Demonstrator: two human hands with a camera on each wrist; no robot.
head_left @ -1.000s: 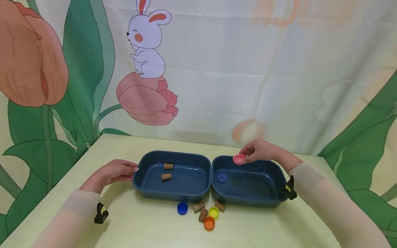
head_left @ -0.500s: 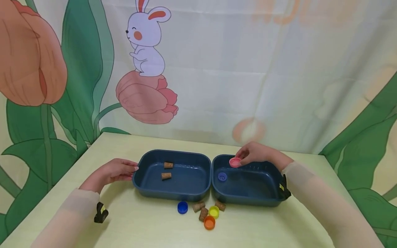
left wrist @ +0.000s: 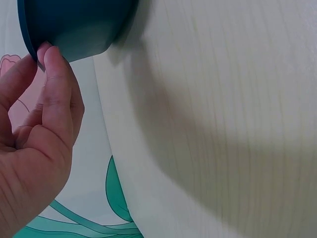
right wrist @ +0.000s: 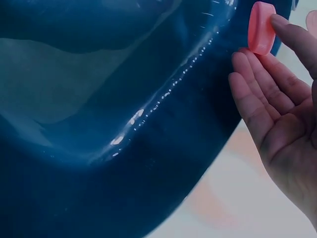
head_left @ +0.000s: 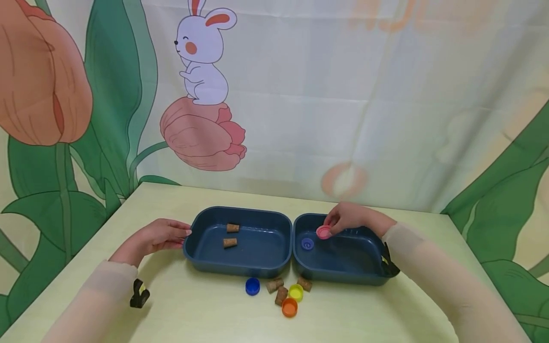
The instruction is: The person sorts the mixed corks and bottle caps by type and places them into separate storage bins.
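Observation:
My right hand (head_left: 349,216) pinches a pink bottle cap (head_left: 323,232) between thumb and fingers, inside the outline of the right dark blue tray (head_left: 345,277). The right wrist view shows this pink cap (right wrist: 262,28) on edge near the tray wall. To its left a purple-blue cap (head_left: 307,244) lies on that tray's floor. My left hand (head_left: 160,237) pinches the left rim of the left dark blue tray (head_left: 238,270); the left wrist view has thumb and fingertips at this tray's edge (left wrist: 74,42). Two corks (head_left: 230,243) lie in the left tray.
In front of the trays on the pale table (head_left: 206,314) lie a blue cap (head_left: 252,286), a yellow cap (head_left: 296,293), an orange cap (head_left: 289,307) and three corks (head_left: 281,296). A printed cloth (head_left: 291,95) hangs behind the table.
My right hand has moved left and lower with the pink cap, bringing it down into the right tray near the purple-blue cap. The left hand has stayed on the left tray's rim.

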